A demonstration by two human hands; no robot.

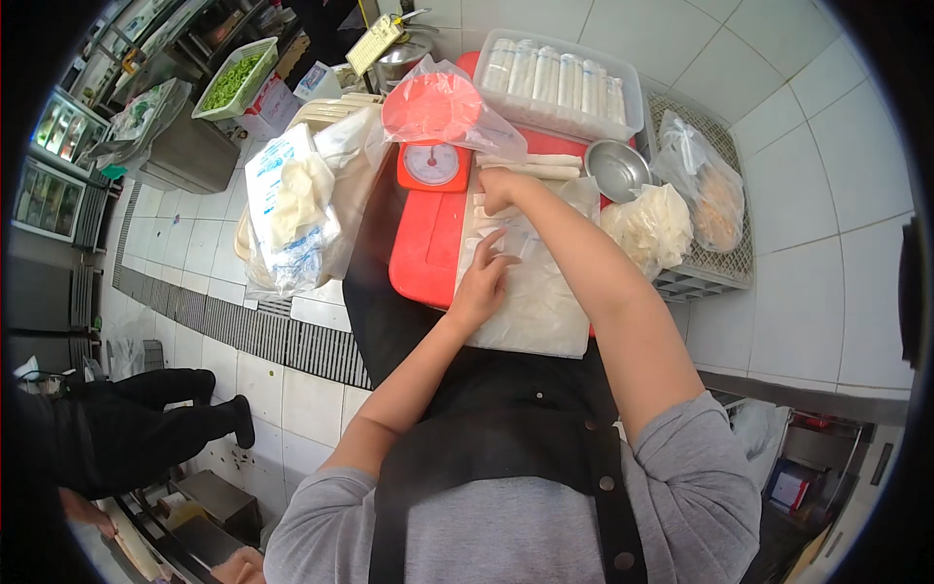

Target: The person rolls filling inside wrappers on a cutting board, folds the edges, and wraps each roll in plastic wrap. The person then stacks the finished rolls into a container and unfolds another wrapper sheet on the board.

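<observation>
The pale rolls (pixel 543 171) lie side by side at the far end of the translucent plastic sheet (pixel 533 297), just right of the red kitchen scale (pixel 431 165). The right hand (pixel 501 189) is curled down at their left ends, its fingers bunched close together; whether they pinch a roll cannot be told. The left hand (pixel 481 290) is nearer, palm lowered, fingers spread wide over the sheet's left side, with nothing visible in its grasp.

Good handling here, as I judge it, means light fingertips: the rolls look soft, so a firm pinch could dent them or split their skins. Keeping them parallel, with ends level, makes a neater row. The left hand serves best steadying the thin plastic, which could ruck up or cling to the fingers. The right forearm should stay clear of the metal bowl (pixel 617 170) and the crumpled, pale bundle (pixel 650 230) to the right.
</observation>
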